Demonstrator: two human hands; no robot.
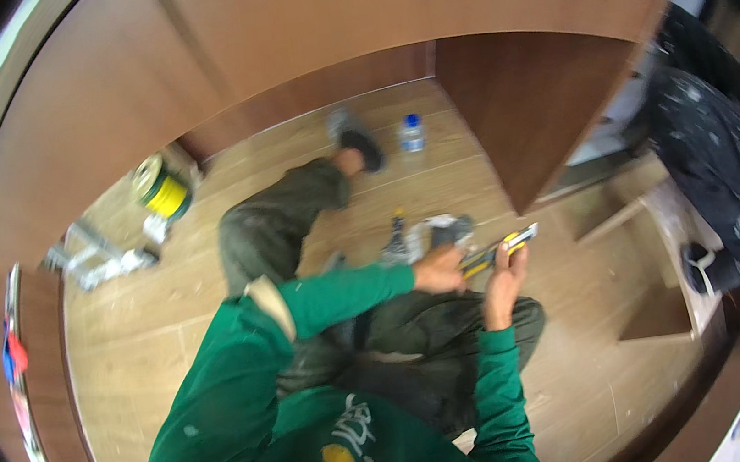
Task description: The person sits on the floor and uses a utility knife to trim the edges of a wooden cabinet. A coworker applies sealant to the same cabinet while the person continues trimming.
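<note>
Had a yellow-and-grey cutter (477, 263) gripped in both left hand (439, 271) and right hand (507, 282), right of centre. Spotted white lettering (354, 423) on the near green sweatshirt (401, 412), plus a label (413, 144) on the far bottle (412, 133), way too tiny to read.

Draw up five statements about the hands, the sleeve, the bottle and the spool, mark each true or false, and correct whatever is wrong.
1. The right hand holds a yellow-and-grey tool. True.
2. The left hand is flat against the wall. False: the left hand is beside the right hand, at the tool's other end.
3. The left sleeve is green. True.
4. The bottle has a red cap. False: the bottle's cap is blue.
5. A green-and-yellow spool is to the left of the bottle in the picture. True.
</note>
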